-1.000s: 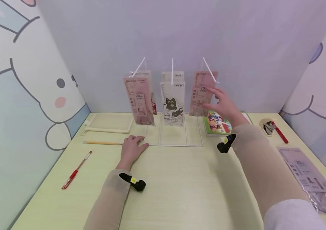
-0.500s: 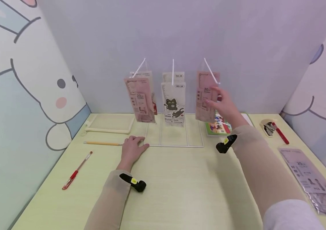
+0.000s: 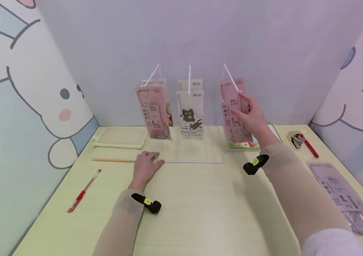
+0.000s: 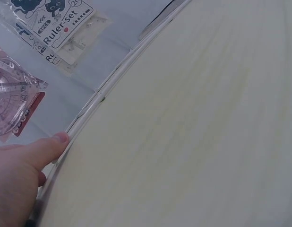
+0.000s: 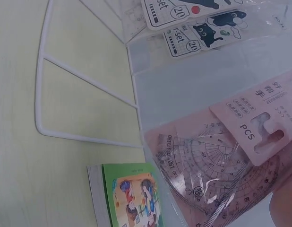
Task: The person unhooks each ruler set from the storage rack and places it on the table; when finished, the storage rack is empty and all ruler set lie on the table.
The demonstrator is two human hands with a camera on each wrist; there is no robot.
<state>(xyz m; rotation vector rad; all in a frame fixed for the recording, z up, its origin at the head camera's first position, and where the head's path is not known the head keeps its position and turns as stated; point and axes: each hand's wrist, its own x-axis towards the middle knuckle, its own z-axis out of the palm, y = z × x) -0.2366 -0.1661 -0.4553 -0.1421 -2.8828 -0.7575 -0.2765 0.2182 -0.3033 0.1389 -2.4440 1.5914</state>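
Note:
In the head view, my right hand (image 3: 253, 115) pinches the right edge of a pink ruler set packet (image 3: 229, 121), thumb across its front. The top of this packet overlaps the right white hook (image 3: 231, 78). Clear protractors show through its plastic bag (image 5: 221, 165) in the right wrist view. My left hand (image 3: 144, 167) grips the front left corner of the white wire rack (image 3: 194, 162), its thumb on the wire in the left wrist view. A second pink ruler set packet (image 3: 153, 113) hangs from the left hook, and cat-printed ruler sets (image 3: 190, 115) hang from the middle one.
Behind the right hand lies a green picture book (image 5: 134, 194). Farther right are a small dish (image 3: 291, 140), a red-handled tool (image 3: 309, 146) and another pink packet (image 3: 341, 193). A mesh pouch (image 3: 118, 145), a pencil (image 3: 112, 160) and a red pen (image 3: 83, 192) lie at left.
My right hand has gone from reaching with spread fingers to pinching the right pink packet, which has shifted right and toward me along the hook. The left hand stays on the rack corner.

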